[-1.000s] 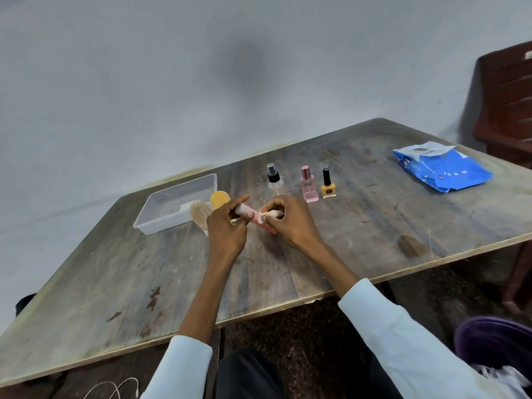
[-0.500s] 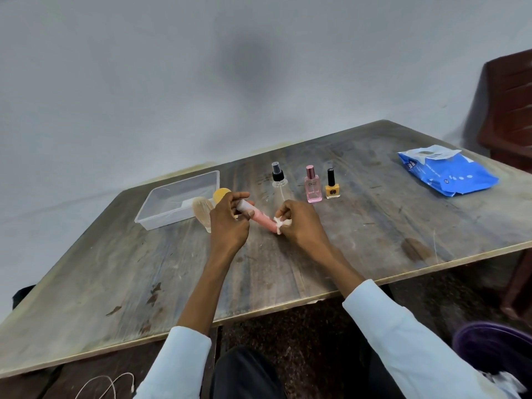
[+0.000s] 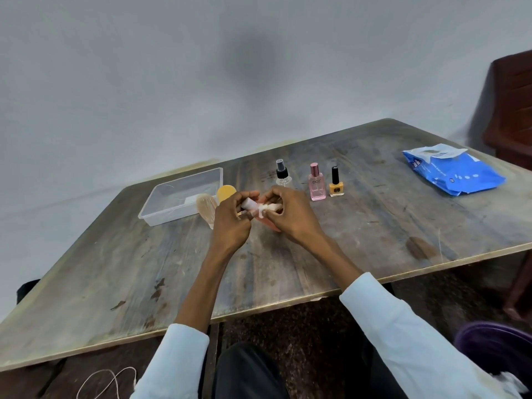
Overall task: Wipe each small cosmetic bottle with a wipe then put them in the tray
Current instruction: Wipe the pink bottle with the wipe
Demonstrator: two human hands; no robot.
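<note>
Head view, single frame.

L hand [image 3: 230, 223]: fingers curled round the cap end of a small pink tube [image 3: 250, 204], thumb and forefinger pinching the whitish cap. Held above the tabletop [image 3: 359, 234], tube lying roughly level, angled toward the R hand.

R hand [image 3: 290, 217]: fingers bent in, pinching a white wipe [image 3: 266, 209] bunched round the tube's mid section. Wipe in contact w/ tube; most of the tube body is hidden under the R fingers. A bit of pink shows below the R hand, can't tell if it touches the tabletop.

Both hands close together, nearly touching, approx. centre of tabletop. Pale sleeves on both forearms.

Tray [image 3: 184, 194]: clear plastic, rectangular, on tabletop to the left of the hands and further back. Contents unclear through the plastic.

Just right of tray, partly behind L hand: a tan ribbed item [image 3: 206, 208] and a round yellow item [image 3: 226, 192], the two just beside each other. Identity uncertain.

Behind the hands, upright in a row, L to R: clear spray bottle [image 3: 283, 177] w/ black pump, pink perfume bottle [image 3: 317, 183], yellow nail polish bottle [image 3: 336, 184] w/ black cap. Last two stand near each other; spray bottle a little apart.

Blue wipes pack [image 3: 457, 171]: far right of tabletop, well apart from the bottles, top flap lifted.
</note>
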